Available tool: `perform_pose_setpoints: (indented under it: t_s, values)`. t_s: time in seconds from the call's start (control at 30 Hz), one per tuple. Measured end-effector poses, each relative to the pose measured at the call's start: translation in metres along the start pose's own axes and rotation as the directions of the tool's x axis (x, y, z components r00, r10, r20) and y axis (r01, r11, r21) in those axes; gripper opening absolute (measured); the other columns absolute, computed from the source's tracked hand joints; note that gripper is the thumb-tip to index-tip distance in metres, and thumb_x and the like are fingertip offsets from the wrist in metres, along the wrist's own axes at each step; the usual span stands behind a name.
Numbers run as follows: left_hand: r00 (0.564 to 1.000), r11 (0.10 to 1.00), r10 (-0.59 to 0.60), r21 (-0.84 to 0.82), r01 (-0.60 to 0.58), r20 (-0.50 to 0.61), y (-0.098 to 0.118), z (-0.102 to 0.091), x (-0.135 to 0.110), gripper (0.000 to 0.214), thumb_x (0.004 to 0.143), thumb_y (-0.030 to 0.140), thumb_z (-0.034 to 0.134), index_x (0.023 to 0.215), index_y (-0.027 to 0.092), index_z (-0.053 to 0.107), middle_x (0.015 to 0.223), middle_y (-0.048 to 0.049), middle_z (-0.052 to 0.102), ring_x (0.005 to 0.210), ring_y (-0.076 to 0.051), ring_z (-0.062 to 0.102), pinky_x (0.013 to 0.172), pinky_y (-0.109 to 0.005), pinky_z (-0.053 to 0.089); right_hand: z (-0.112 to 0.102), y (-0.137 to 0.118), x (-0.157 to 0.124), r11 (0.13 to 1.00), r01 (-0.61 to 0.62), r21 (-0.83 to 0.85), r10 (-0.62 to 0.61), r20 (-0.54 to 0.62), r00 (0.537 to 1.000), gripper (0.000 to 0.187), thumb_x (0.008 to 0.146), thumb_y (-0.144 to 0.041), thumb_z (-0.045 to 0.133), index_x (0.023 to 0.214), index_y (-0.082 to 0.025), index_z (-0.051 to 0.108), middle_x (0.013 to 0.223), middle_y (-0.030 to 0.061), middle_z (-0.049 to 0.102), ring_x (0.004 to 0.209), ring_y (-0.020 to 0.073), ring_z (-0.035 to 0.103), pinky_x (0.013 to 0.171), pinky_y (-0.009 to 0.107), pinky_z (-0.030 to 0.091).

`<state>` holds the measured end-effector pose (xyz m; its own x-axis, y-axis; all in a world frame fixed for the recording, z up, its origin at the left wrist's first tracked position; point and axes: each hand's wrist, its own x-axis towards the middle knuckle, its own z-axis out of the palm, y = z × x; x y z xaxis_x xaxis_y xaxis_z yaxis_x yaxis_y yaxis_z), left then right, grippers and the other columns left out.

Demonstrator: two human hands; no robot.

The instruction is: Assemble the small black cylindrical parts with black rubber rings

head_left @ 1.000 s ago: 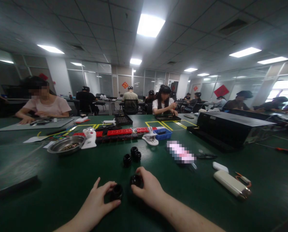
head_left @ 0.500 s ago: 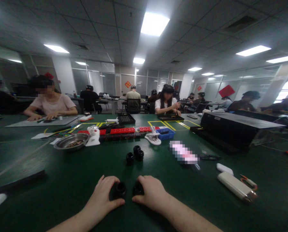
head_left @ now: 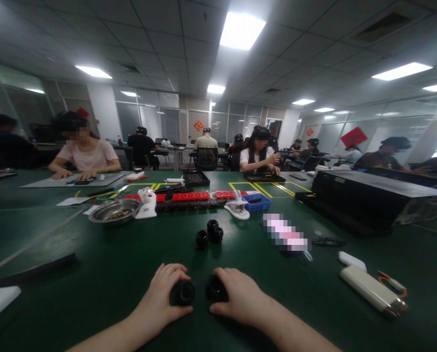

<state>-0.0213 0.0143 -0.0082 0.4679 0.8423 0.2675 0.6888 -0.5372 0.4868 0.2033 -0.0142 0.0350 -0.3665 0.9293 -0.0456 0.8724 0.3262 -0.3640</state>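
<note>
Near the front of the green table, my left hand (head_left: 163, 294) curls its thumb and fingers around a small black ring-like part (head_left: 186, 292) with a round opening. Just to the right, my right hand (head_left: 241, 296) is closed around a similar black round part (head_left: 215, 288), partly hidden by the fingers. A narrow gap separates the two parts. Beyond my hands stands a cluster of three matching black round parts (head_left: 202, 238), apart from both hands.
A metal bowl (head_left: 112, 220) of small pieces, a red-and-black strip (head_left: 189, 196), white clips (head_left: 237, 209) and a blue tray (head_left: 257, 202) lie farther back. At right are a beige power bank (head_left: 368, 288) and a large black case (head_left: 354, 205). Co-workers sit across the table.
The view has turned slightly left, so everything appears shifted to the right. Both hands still hold the black parts; the left one's opening now faces a bit more toward me.
</note>
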Motion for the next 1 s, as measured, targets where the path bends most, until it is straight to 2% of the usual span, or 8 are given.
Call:
perform_pose_setpoints:
  t_s: [0.27,0.53,1.0]
  values:
    - [0.996,0.999,0.045,0.003,-0.045,-0.077,-0.0080,0.0088,0.0003,0.039,0.052,0.020,0.073,0.088,0.023,0.057,0.105,-0.0050,0.055,0.104,-0.030,0.049,0.097,-0.057,0.029,0.0007,-0.0002,0.0013,1.000,0.002,0.010,-0.002,-0.005,1.000,0.058,0.064,-0.042,0.068,0.114,-0.019,0.051,0.104,0.0105,0.062,0.093,0.0282,0.057,0.080,0.037,0.046]
    - [0.992,0.997,0.080,0.026,-0.078,-0.094,-0.0094,0.0092,-0.0008,0.038,0.054,0.023,0.072,0.089,0.024,0.057,0.105,-0.0053,0.055,0.105,-0.032,0.049,0.098,-0.060,0.025,0.0007,-0.0003,0.0001,1.000,0.004,0.019,-0.004,-0.004,1.000,0.054,0.067,-0.043,0.065,0.114,-0.019,0.052,0.104,0.0106,0.062,0.094,0.0279,0.057,0.080,0.037,0.046]
    - [0.994,0.998,0.056,0.038,-0.053,-0.093,-0.0043,0.0051,-0.0017,0.035,0.056,0.026,0.071,0.089,0.024,0.058,0.108,-0.0050,0.055,0.107,-0.031,0.048,0.099,-0.061,0.024,0.0027,0.0031,0.0018,1.000,0.024,0.005,-0.024,0.002,1.000,0.049,0.070,-0.045,0.061,0.112,-0.020,0.053,0.100,0.0092,0.062,0.092,0.0261,0.057,0.079,0.034,0.044]
